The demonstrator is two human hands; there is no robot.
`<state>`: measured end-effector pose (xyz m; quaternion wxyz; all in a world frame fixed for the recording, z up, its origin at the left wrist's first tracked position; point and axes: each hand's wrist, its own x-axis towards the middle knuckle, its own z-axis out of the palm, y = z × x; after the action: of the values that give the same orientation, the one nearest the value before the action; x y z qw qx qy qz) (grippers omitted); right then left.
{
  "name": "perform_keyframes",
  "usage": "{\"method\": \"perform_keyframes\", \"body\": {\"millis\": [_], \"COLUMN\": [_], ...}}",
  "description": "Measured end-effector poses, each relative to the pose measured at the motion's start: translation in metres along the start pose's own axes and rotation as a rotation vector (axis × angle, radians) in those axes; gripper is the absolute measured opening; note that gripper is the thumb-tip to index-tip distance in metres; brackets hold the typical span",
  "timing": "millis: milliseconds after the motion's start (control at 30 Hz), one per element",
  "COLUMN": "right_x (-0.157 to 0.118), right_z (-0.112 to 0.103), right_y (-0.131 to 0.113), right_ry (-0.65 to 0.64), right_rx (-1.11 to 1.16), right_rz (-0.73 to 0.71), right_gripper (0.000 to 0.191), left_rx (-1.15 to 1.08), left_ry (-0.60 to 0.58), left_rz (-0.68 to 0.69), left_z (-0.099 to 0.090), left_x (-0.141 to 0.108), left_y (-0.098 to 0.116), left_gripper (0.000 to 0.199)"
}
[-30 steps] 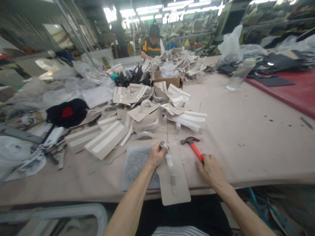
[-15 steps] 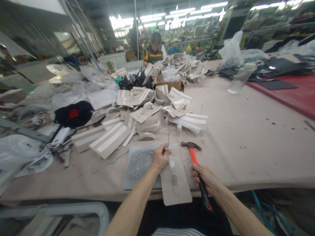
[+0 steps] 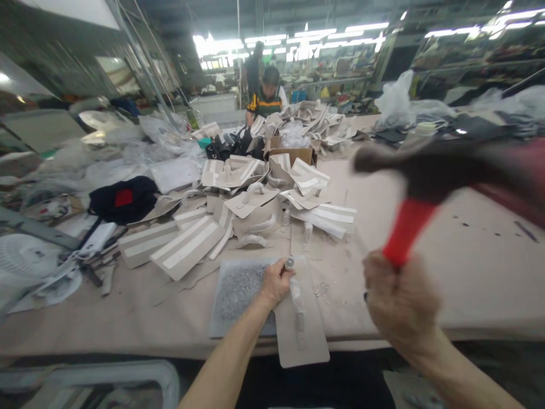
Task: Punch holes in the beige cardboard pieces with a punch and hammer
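Observation:
My left hand (image 3: 275, 284) is closed round a short metal punch (image 3: 289, 263), which stands upright at the top end of a beige panel (image 3: 302, 335). A plastic-wrapped handle (image 3: 298, 301) runs along the panel's middle. My right hand (image 3: 400, 301) grips a claw hammer (image 3: 404, 227) with a red and black handle, raised high to the right of the panel. The hammer's head is smeared by motion. Partly under my left forearm lies a grey, worn board (image 3: 238, 284), its surface densely pitted.
Beige panels with handles (image 3: 255, 199) are heaped beyond my hands. A cardboard box (image 3: 293, 153) stands behind them. To the left are a dark cap-like cloth item (image 3: 123, 199) and a white fan (image 3: 25, 258). Across the table sits another person (image 3: 268, 99). Small metal bits (image 3: 321, 288) lie beside the panel.
My right hand has lifted the hammer from beside the panel up and to the right, close to the camera. My left hand keeps its hold on the punch.

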<state>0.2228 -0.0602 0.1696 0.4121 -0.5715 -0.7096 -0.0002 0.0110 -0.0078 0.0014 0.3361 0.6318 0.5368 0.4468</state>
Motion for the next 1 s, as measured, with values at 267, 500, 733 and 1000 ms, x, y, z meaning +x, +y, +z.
{"method": "perform_keyframes", "body": {"millis": [267, 500, 733, 1000], "right_x": [-0.049, -0.051, -0.066, -0.065], "right_z": [0.033, 0.067, 0.109, 0.115], "right_y": [0.058, 0.084, 0.009, 0.006], "right_ry": [-0.842, -0.724, -0.811, -0.764], "right_rx": [-0.342, -0.411, -0.091, -0.283], "right_rz": [0.197, 0.209, -0.363, -0.184], "right_gripper": [0.022, 0.023, 0.039, 0.032], "left_rx": [-0.029, -0.059, -0.234, -0.284], "left_ry": [-0.003, 0.007, 0.112, 0.339], "left_rz": [-0.009, -0.014, -0.171, -0.218], "left_z": [0.002, -0.001, 0.003, -0.039], "left_x": [-0.003, -0.002, 0.006, -0.008], "left_y": [-0.002, 0.0, -0.004, -0.011], "left_gripper": [0.013, 0.013, 0.015, 0.022]}}
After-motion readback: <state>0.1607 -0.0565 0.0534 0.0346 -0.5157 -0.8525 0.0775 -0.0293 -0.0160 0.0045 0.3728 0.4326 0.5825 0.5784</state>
